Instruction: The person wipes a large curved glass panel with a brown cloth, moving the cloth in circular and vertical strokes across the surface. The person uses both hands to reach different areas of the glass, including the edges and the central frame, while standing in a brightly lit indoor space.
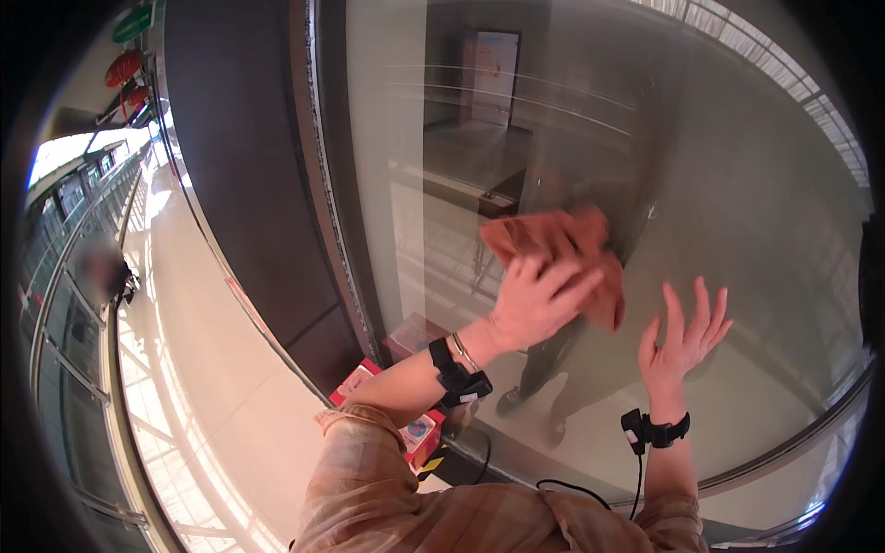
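Observation:
A reddish-brown cloth (588,225) lies bunched and partly spread against a large glass pane (691,173). My left hand (543,301) holds it there, with the palm and bent fingers over its lower part; the hand is slightly blurred. To the right, my right hand (684,335) is raised before the glass, empty, its fingers apart. The picture does not settle whether that hand touches the pane. Both wrists wear black strapped devices, and a bracelet circles the left wrist. Small pale marks show on the glass, along with reflections.
A dark panel (242,173) and door frame border the pane on the left. Red printed boxes (422,432) stand low by the frame, beside black-and-yellow tape (432,460). A black cable (639,484) hangs from the right wrist. Further left, a person (107,269) is near a railing (72,290).

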A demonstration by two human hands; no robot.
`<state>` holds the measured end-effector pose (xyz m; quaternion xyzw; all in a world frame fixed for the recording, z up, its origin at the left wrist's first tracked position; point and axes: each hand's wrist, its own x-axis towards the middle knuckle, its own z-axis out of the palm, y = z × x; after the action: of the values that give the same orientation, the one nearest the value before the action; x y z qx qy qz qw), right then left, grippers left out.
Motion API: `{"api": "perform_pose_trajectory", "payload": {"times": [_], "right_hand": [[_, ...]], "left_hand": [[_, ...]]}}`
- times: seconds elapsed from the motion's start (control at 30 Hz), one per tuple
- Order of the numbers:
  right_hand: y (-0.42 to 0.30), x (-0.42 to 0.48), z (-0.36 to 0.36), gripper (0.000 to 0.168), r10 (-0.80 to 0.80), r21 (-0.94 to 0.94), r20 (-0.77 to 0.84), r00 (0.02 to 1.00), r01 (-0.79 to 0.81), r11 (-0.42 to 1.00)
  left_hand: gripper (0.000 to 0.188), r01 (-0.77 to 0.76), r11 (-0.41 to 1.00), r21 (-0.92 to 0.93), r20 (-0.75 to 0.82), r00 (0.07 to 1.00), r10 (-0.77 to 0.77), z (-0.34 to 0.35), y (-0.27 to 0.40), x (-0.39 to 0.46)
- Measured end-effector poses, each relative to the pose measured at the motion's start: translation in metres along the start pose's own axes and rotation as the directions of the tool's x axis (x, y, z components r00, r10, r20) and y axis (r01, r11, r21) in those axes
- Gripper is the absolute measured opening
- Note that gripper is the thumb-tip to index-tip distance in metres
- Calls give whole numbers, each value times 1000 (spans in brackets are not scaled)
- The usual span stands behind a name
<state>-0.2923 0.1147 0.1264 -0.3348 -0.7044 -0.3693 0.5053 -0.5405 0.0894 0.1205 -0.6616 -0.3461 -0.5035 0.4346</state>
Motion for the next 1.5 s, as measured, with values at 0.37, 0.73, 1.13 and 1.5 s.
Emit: {"api": "perform_pose_trajectory", "payload": {"times": [0.37,0.73,1.13,1.5], "right_hand": [[4,-6,1,43,-79,10,-6,997,79,997],[1,-6,-3,44,-55,-21,39,998,56,998],[-4,-5,1,43,-55,28,8,998,55,998],[2,-6,-1,41,-80,-16,20,997,80,997]], "left_hand": [[45,628,729,272,-398,763,-509,-67,-265,30],[39,24,983,182,-284,959,29,-19,-125,183],[51,714,670,203,-357,691,-629,-99,-317,52],[50,-194,978,74,90,978,187,-11,-21,62]]}}
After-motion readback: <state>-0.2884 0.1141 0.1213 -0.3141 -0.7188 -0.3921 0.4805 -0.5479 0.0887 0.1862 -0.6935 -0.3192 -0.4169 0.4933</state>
